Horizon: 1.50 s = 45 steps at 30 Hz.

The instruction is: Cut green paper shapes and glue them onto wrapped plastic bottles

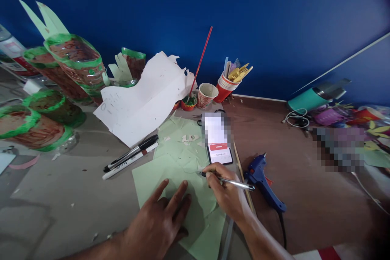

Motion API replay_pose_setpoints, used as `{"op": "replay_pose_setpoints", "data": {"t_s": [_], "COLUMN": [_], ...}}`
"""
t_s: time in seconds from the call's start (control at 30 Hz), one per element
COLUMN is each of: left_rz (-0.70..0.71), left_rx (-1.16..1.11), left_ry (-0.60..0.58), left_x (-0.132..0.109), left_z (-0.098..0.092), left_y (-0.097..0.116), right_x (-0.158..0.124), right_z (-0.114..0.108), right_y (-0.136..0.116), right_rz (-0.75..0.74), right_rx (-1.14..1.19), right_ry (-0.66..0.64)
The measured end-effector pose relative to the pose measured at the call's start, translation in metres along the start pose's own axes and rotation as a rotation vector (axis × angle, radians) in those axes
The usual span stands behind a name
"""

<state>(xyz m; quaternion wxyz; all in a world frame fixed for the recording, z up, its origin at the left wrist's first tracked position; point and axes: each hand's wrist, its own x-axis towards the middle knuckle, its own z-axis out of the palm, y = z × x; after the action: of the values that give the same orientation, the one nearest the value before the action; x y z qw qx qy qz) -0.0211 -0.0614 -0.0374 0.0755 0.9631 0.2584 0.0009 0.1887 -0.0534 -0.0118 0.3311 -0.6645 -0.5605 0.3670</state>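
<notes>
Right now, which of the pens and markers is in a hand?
The slim silver pen, held in the right hand over the green paper. The thicker black marker and the white marker lie side by side, unheld.

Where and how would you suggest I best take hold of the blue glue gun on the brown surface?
I'd take the blue glue gun by its handle, coming from the near right: the handle slants that way, while the nozzle points away from the person. Mind the cord leaving the handle's end, and avoid the nozzle, which may be hot.
</notes>
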Motion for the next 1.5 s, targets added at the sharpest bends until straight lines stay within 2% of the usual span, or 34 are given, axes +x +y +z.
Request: {"op": "replay_pose_setpoints", "data": {"t_s": [0.7,0.93,1.07,1.5], "left_rz": [-0.001,0.000,-0.005,0.001], "left_rx": [0.017,0.019,0.008,-0.006], "left_ry": [0.108,0.045,0.048,-0.006], "left_x": [0.0015,0.0016,0.0011,0.0011], "left_z": [-0.0003,-0.0009,-0.0003,-0.0044], "left_y": [0.0004,0.0002,0.0008,0.0007], "right_x": [0.0010,0.0014,0.0016,0.0011], "right_z": [-0.0001,-0.0012,-0.0013,-0.0006], "right_y": [0.0032,-0.0002,-0.0003,0.0024], "right_rz": [-0.012,0.004,0.004,0.004], "right_rx": [-0.043,-0.010,0.014,-0.032], "right_ry": [-0.005,0.009,0.038,0.022]}}
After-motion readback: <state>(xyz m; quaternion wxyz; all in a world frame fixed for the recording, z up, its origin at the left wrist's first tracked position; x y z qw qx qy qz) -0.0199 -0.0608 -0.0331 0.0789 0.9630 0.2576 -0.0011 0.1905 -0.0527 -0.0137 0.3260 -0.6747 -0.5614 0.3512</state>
